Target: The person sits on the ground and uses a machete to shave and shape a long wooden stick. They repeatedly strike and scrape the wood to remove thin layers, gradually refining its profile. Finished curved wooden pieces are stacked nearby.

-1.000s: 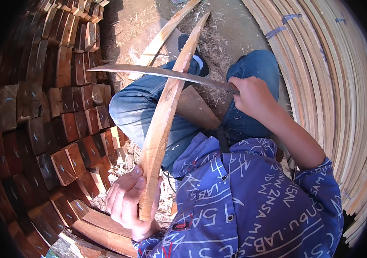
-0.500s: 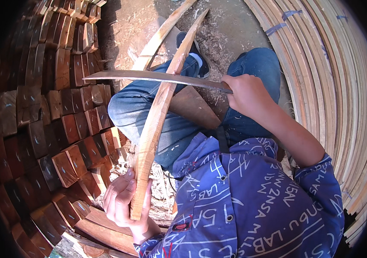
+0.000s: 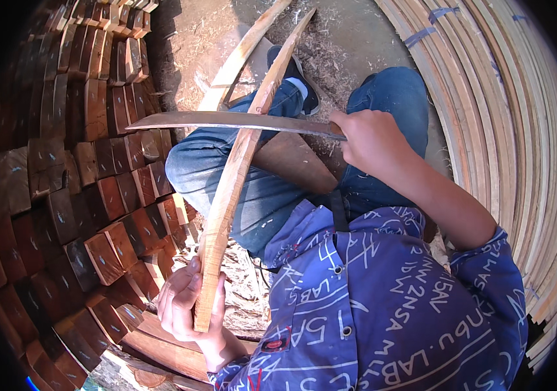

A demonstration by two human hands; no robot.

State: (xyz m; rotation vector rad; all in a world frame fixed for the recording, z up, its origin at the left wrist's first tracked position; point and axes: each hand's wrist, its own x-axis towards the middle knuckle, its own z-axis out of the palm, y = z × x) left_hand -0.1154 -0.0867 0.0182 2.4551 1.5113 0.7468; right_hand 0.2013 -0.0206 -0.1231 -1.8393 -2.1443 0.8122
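Observation:
My left hand is closed around the lower end of a long, pale wooden stake, which tapers to a point at its far end. The stake slants up and away across my lap. In my right hand is the handle end of a machete, its grip hidden by my fingers. Its long, slightly curved blade lies crosswise over the stake, tip toward the left; whether the edge touches the wood I cannot tell. Beyond the stake, a second tapered wooden piece leans near my shoe.
Stacked reddish-brown wood blocks rise along the left. Long pale wood strips, bundled with blue ties, curve along the right. A wooden block lies between my jeans-clad legs. Shavings litter the ground.
The stake has rolled a little in my left hand, so it shows a narrower face. The machete stays across it, with my right hand shifted slightly left.

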